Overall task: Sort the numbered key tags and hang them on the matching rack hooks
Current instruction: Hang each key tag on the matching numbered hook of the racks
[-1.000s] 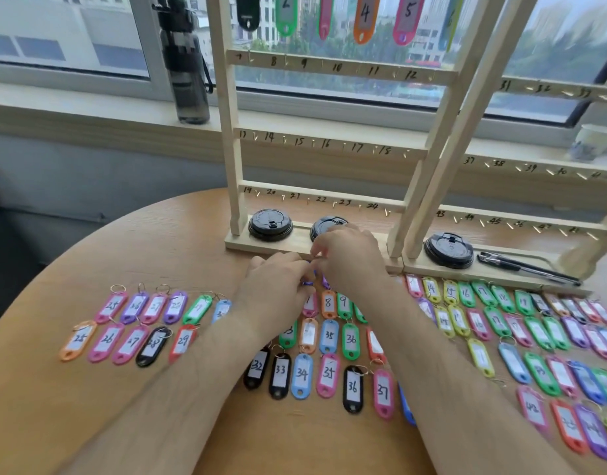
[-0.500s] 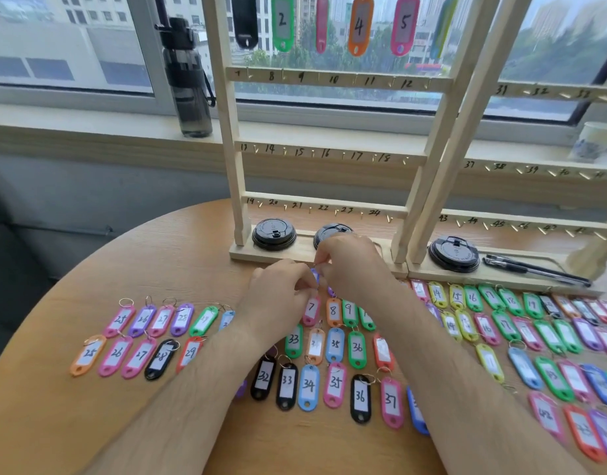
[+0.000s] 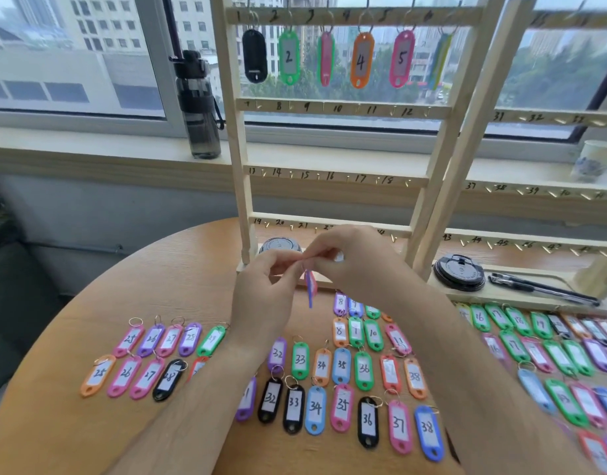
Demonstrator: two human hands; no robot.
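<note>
Both hands are raised above the round wooden table point(image 3: 89, 437) in front of the rack's lowest rail. My left hand point(image 3: 264, 293) and my right hand point(image 3: 353, 262) pinch the top of key tags point(image 3: 310, 286) that hang edge-on between them, pink and blue; their numbers are hidden. The left wooden rack point(image 3: 238, 138) has six tags on its top row, among them green 2 point(image 3: 289, 56), orange 4 point(image 3: 362, 60) and pink 5 point(image 3: 402, 58). Many coloured numbered tags lie in rows on the table, such as black 36 point(image 3: 368, 421).
A second rack point(image 3: 473, 108) leans beside the first on the right. Black lids point(image 3: 459, 272) and a pen point(image 3: 542, 289) rest on the rack bases. A dark water bottle point(image 3: 197, 108) and a cup point(image 3: 595, 161) stand on the windowsill.
Both hands have lifted from the rows of tags on the table, bringing the pinched tags up with them. The view has tilted up, showing the rack's top row.
</note>
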